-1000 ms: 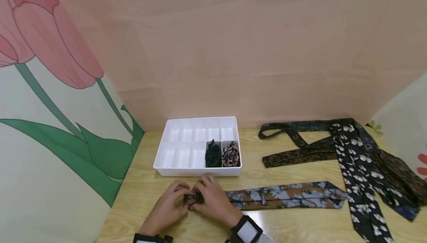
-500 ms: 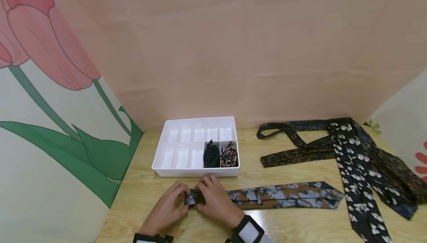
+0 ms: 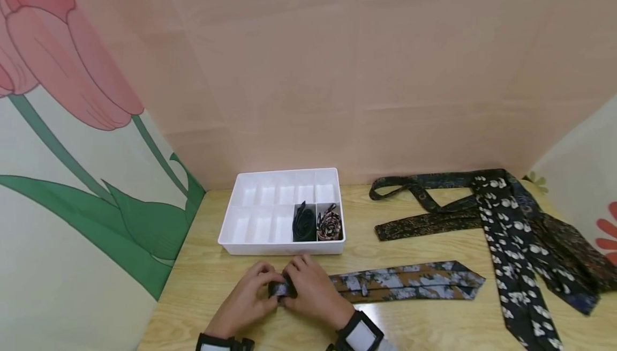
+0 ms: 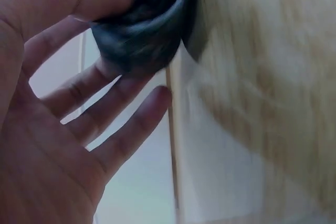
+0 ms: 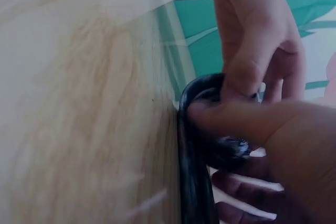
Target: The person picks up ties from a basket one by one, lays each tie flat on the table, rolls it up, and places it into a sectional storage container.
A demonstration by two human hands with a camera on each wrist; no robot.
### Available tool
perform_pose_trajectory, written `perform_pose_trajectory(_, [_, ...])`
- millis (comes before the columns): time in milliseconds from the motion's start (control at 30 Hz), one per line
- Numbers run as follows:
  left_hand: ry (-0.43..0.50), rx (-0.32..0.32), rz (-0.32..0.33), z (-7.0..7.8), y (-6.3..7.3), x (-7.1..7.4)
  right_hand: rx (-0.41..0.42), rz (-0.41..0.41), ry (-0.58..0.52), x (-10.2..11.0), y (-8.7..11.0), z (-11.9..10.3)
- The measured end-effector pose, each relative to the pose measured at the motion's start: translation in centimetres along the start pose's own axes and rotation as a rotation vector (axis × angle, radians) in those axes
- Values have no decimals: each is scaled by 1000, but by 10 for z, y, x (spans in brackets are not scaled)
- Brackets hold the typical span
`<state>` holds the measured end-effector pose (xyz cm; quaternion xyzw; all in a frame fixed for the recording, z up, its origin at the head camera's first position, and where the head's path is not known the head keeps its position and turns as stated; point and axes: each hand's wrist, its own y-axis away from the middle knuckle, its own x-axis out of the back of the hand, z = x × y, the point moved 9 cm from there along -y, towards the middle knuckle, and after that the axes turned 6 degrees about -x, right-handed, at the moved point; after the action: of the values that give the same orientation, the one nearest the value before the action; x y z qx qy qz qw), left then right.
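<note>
A floral necktie [image 3: 405, 281], brown and grey-blue, lies lengthwise on the table, its wide pointed end to the right. Its other end is wound into a dark roll [image 3: 277, 289] between both hands. My left hand [image 3: 246, 298] pinches the roll from the left; in the left wrist view the thumb lies on the coiled side and the lower fingers spread out beneath the roll [image 4: 139, 51]. From the right, my right hand [image 3: 314, 293] grips the same roll, thumb against the coil [image 5: 231, 156] in the right wrist view. The fingers partly hide the roll.
Behind the hands stands a white divided tray [image 3: 281, 249]. Two of its front right compartments hold a dark green rolled tie [image 3: 305, 225] and a patterned rolled tie [image 3: 330, 225]. Several unrolled ties, among them a black-and-white floral tie [image 3: 513, 254], overlap at the right.
The necktie's pointed end has slid left toward the hands, and the roll has turned between the fingers. Both hands stay in about the same place. The head view has shifted slightly.
</note>
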<state>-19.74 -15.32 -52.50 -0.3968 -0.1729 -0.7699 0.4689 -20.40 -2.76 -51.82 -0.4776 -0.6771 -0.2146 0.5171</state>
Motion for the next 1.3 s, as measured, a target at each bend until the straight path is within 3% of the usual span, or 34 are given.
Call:
perform_pose_trajectory(100, [-60,-15,20,3,0,3,9,19,4,2,0,-2])
perform_pose_trajectory(267, [-26,29,1,-2,3,0,-10,20,44,5,0,1])
perform_pose_trajectory(500, [-41,-40,31,3,1,1,1,16,5,7,1,-2])
perform_pose_trajectory(733, [-9,-12,-17,2,2,-3,-35,11,74,12,5,-5])
perform_pose_trajectory(967, [-50,-75,27,14,0,3,-97,-128,-114,6,10,-2])
perform_pose_trajectory(1133, [3,-55,-7,16,0,-1,-107,-167,-94,3,13,4])
perform_pose_trajectory(1300, [-41,-73,7,19,0,1,-95,-225,-113,4,16,6])
